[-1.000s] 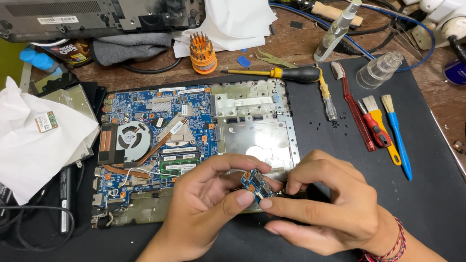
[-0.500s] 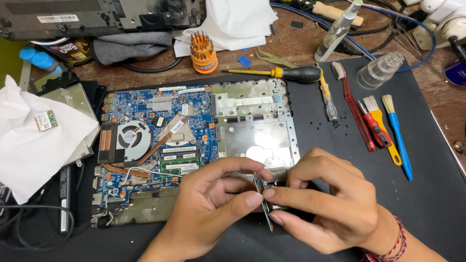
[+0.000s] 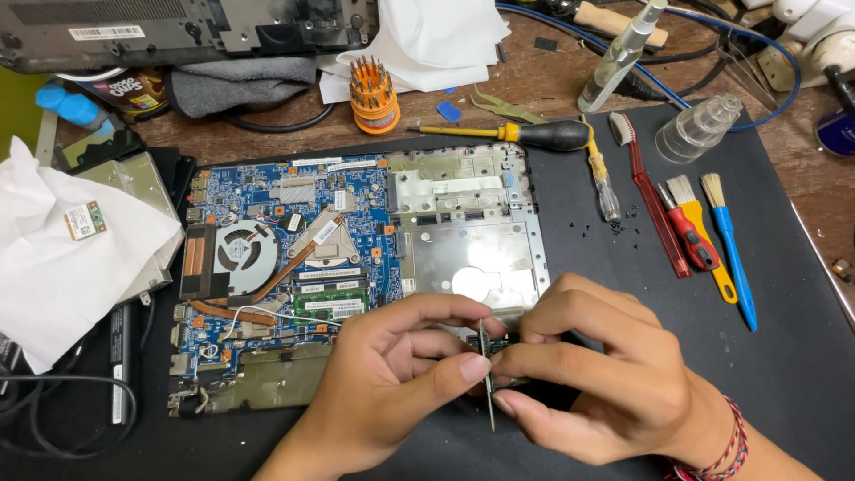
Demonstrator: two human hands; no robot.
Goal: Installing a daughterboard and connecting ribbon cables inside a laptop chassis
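Both hands meet over the near edge of an opened laptop base. My left hand and my right hand pinch a small, thin circuit board between thumbs and fingertips. The board is turned edge-on to the camera, so it looks like a narrow dark strip pointing down. The blue motherboard with its round fan and copper heat pipe lies to the left of the hands. An empty silver drive bay sits just beyond my fingers.
Tools lie on the black mat at right: a black-handled screwdriver, a red toothbrush, two brushes, loose black screws, clear bottles. An orange bit holder stands behind. White tissue covers parts at left.
The small board was held flat with its blue face up; both hands have turned it upright so only its thin edge shows. The hands stayed in the same place.
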